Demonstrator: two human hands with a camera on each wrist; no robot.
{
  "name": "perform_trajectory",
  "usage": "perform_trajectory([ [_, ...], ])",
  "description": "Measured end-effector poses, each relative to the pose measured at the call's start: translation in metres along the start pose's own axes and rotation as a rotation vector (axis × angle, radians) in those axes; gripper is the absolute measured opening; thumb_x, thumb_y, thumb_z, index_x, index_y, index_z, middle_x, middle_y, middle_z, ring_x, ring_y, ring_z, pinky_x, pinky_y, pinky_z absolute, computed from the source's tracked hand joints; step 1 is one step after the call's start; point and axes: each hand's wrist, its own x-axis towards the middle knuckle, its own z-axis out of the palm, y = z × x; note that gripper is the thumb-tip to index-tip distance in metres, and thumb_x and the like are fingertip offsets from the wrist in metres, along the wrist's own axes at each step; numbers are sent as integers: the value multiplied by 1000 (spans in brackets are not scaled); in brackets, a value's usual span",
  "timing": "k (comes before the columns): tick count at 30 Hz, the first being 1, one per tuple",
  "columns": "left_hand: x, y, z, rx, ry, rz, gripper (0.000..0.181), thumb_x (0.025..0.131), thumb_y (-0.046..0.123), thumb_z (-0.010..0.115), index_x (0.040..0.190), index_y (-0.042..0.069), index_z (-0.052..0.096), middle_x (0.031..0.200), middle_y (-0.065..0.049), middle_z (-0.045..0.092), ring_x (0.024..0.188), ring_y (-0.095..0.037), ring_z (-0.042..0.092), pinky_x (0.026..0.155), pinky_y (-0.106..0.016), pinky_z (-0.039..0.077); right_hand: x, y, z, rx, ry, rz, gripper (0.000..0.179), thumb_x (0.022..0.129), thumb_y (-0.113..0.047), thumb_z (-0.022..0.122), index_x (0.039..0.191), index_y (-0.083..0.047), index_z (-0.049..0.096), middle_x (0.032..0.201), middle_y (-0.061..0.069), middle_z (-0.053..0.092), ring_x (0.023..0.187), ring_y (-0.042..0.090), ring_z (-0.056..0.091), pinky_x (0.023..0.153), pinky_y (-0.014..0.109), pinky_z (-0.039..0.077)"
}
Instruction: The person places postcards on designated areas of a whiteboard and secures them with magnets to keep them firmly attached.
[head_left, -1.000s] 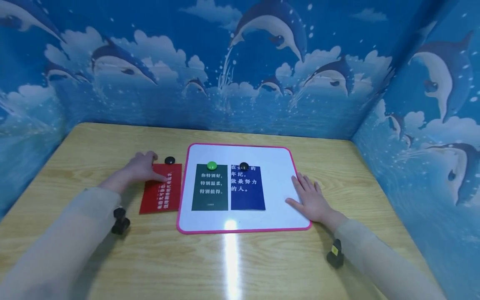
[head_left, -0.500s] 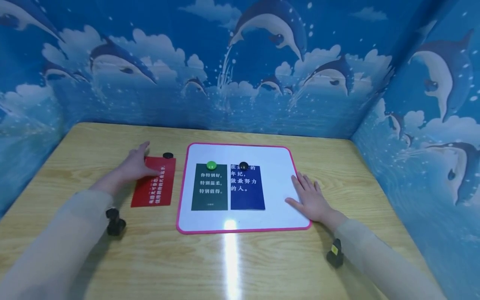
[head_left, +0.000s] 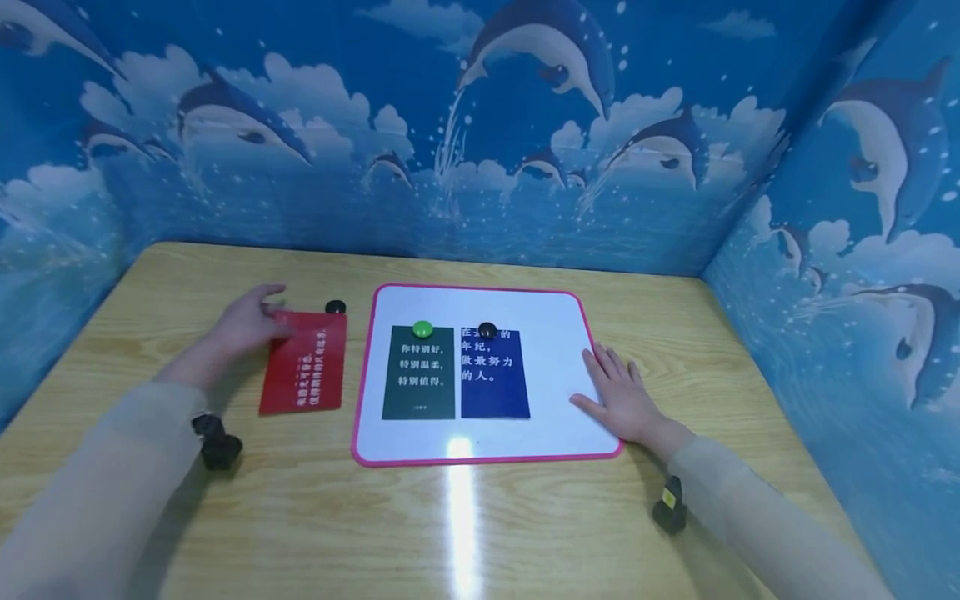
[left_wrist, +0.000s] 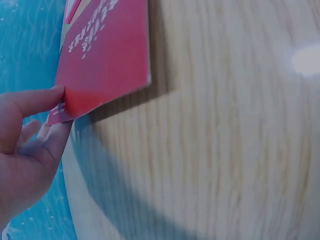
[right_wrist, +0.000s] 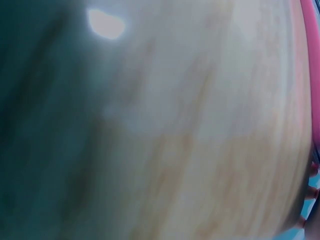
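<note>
My left hand (head_left: 247,321) pinches the far-left corner of a red card (head_left: 306,371) printed with white characters. In the left wrist view the thumb (left_wrist: 42,100) lies on one face of the card and fingers are behind it; the card's near edge casts a shadow on the table. A black round magnet (head_left: 335,307) is at the card's far edge. My right hand (head_left: 626,408) rests with spread fingers on the right edge of a pink-rimmed whiteboard (head_left: 558,367). On the board are a dark green card (head_left: 418,398) under a green magnet (head_left: 423,329) and a blue card (head_left: 495,402) under a black magnet (head_left: 487,330).
The wooden table (head_left: 337,517) carries all of this, with a bright reflection in front of the board. Blue dolphin-printed sheeting (head_left: 315,200) stands along the back and sides. Each wrist wears a small black device, such as the left one (head_left: 219,446).
My left hand has drawn the red card leftward, away from the whiteboard, and has shifted from lying across it to its far-left corner. The black magnet moved slightly left too. My right hand stayed put.
</note>
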Motion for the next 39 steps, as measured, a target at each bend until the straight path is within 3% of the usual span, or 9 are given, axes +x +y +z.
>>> perform_trajectory([
  [4, -2, 0, -3, 31, 36, -20, 76, 89, 11, 57, 147, -4, 11, 134, -37, 38, 120, -50, 43, 96, -55, 44, 1, 1, 1, 0, 5, -4, 85, 90, -60, 43, 151, -9, 13, 157, 18, 9, 144, 41, 6, 112, 65, 3],
  [9, -2, -2, -4, -4, 40, -49, 72, 90, 16, 58, 146, -3, 17, 133, -35, 39, 116, -46, 46, 90, -50, 48, 0, 1, 1, 10, 10, -9, 85, 89, -60, 44, 150, -8, 14, 157, 19, 10, 143, 42, 6, 111, 66, 3],
  [15, -2, -2, -4, -99, 16, -78, 68, 92, 24, 56, 145, -3, 23, 132, -32, 42, 115, -40, 50, 85, -38, 49, -1, 3, 1, 8, 1, -5, 86, 89, -62, 42, 151, -9, 13, 157, 18, 10, 144, 41, 6, 111, 66, 3],
  [21, -4, 1, -4, -90, -13, -85, 60, 92, 27, 57, 138, -5, 36, 130, -28, 47, 113, -35, 50, 90, -41, 47, -1, 2, 1, 9, -1, -5, 86, 89, -62, 42, 151, -9, 13, 157, 18, 10, 144, 41, 6, 111, 66, 3],
  [30, -4, 6, -6, -99, -18, -60, 62, 92, 28, 57, 140, -4, 33, 133, -29, 44, 119, -36, 47, 97, -45, 45, 0, 1, 1, 5, 5, -7, 85, 89, -61, 43, 151, -10, 13, 157, 18, 10, 144, 41, 6, 111, 66, 3],
  [39, -3, 13, -10, -183, -72, -52, 70, 93, 32, 57, 145, -2, 26, 141, -29, 38, 126, -39, 43, 102, -46, 43, 0, 2, 0, 11, 5, -9, 85, 90, -61, 42, 150, -9, 14, 157, 19, 10, 143, 42, 6, 111, 66, 3],
])
